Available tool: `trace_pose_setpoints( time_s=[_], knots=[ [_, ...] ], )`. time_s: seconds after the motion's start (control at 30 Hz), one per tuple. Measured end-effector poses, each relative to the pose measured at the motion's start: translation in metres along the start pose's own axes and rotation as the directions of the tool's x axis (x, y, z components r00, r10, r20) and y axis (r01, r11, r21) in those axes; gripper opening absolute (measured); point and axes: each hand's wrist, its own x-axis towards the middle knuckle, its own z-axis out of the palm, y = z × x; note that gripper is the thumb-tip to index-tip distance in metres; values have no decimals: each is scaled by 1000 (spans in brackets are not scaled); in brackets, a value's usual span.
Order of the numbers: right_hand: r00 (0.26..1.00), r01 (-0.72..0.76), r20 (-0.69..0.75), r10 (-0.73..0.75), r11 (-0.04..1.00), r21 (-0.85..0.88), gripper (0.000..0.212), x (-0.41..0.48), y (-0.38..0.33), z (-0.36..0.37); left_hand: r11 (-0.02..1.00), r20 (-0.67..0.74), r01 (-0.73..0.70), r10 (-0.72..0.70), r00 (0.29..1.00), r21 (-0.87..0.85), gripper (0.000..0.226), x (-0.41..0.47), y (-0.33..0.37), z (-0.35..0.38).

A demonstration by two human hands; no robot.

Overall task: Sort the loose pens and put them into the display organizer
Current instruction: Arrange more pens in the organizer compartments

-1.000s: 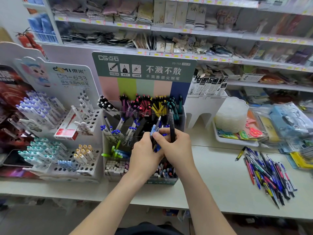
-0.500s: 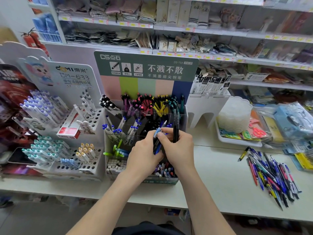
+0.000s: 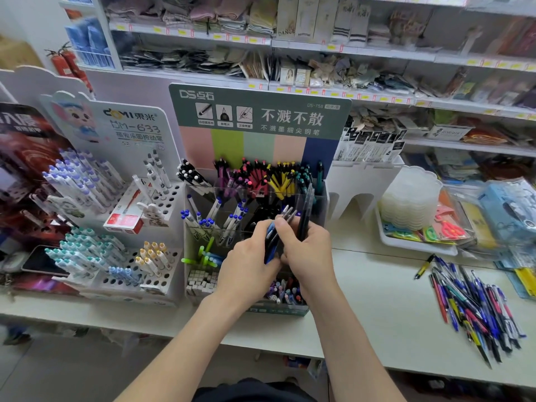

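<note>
The display organizer [image 3: 200,285] stands at the middle of the counter, a clear tiered rack under a green sign, with pens sorted by colour in its compartments. In front of it my left hand [image 3: 246,262] grips a small bunch of blue and dark pens [image 3: 271,242]. My right hand [image 3: 309,250] touches that bunch with its fingertips and holds dark pens [image 3: 304,219] upright. A pile of loose pens [image 3: 472,303] in mixed colours lies on the counter at the right.
A white holed pen stand [image 3: 162,204] with blue, teal and yellow pens sits left of the organizer. A white tray [image 3: 417,245] with clear lids and scissors is behind the loose pile. Stocked shelves [image 3: 319,50] rise behind the counter.
Both hands stay together in front of the organizer. My right hand's fingers have shifted on the bunch in my left hand; the upright dark pens remain in my right hand.
</note>
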Motion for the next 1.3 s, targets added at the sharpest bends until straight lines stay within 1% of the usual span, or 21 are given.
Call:
trace_pose_setpoints(
  time_s=[0.1, 0.17, 0.3, 0.33, 0.4, 0.47, 0.5, 0.53, 0.57, 0.63, 0.67, 0.73, 0.8, 0.83, 0.87, 0.93, 0.97, 1.03, 1.1, 1.23, 1.3],
  knots=[
    [992, -1, -123, 3, 1000, 22, 27, 7, 3, 1, 1000, 23, 4, -4, 1000, 8, 61, 0, -7, -1],
    [981, 47, -192, -41, 999, 23, 27, 16, -2, -2, 999, 27, 34, -34, 999, -17, 55, 0, -15, -1],
    [963, 161, -222, -151, 987, 25, 28, 30, -23, -3, 989, 5, 84, -85, 996, -123, 47, 1, -32, -4],
    [961, 198, -195, -196, 980, -12, 28, 32, -28, -2, 987, -19, 87, -91, 996, -137, 47, 2, -34, -5],
    [967, 237, -64, -245, 966, -103, 30, 33, -31, 1, 985, -87, 87, -101, 991, -149, 49, 5, -36, -10],
    [984, 161, 103, -146, 976, -149, 32, 36, -27, 5, 984, -160, 84, -109, 981, -156, 49, 7, -36, -15],
    [982, 123, 170, -85, 966, -228, 31, 38, -26, 5, 983, -191, 79, -111, 975, -167, 49, 8, -37, -17],
    [974, 115, 226, -33, 926, -359, 30, 40, -27, 3, 980, -219, 79, -119, 968, -182, 50, 9, -38, -18],
    [961, 114, 275, 34, 856, -504, 28, 42, -30, 1, 976, -243, 82, -131, 961, -202, 50, 9, -40, -20],
    [914, 112, 346, 211, 690, -715, 36, 45, -42, -3, 969, -277, 90, -154, 949, -229, 49, 9, -42, -22],
    [884, 131, 372, 284, 614, -779, 39, 48, -49, -3, 967, -287, 96, -164, 944, -236, 48, 10, -43, -23],
    [827, 233, 426, 368, 464, -854, 36, 52, -65, -1, 962, -289, 103, -177, 941, -254, 47, 10, -44, -25],
    [802, 354, 456, 385, 309, -883, 20, 58, -80, 4, 958, -283, 106, -183, 941, -265, 46, 10, -45, -26],
    [791, 384, 455, 408, 247, -889, 12, 60, -87, 6, 958, -281, 106, -182, 942, -267, 45, 11, -46, -26],
    [780, 391, 442, 442, 208, -897, 10, 64, -91, 10, 958, -280, 104, -180, 943, -266, 44, 11, -47, -27],
    [746, 353, 395, 536, 184, -917, 10, 69, -98, 18, 958, -273, 104, -178, 945, -266, 42, 12, -49, -27],
    [733, 353, 370, 570, 146, -924, 12, 71, -100, 22, 957, -266, 105, -179, 947, -270, 41, 13, -50, -28],
    [725, 391, 327, 606, 29, -920, 15, 76, -102, 29, 953, -245, 109, -182, 952, -283, 41, 13, -52, -29],
    [714, 420, 308, 629, -33, -907, 10, 78, -105, 36, 951, -220, 116, -183, 958, -288, 41, 13, -54, -29],
    [716, 410, 304, 629, -26, -912, 10, 85, -109, 47, 952, -186, 127, -183, 965, -280, 38, 13, -55, -30],
    [732, 411, 329, 597, -2, -911, 18, 90, -107, 52, 950, -174, 135, -189, 967, -283, 38, 13, -56, -31]
  ],
)
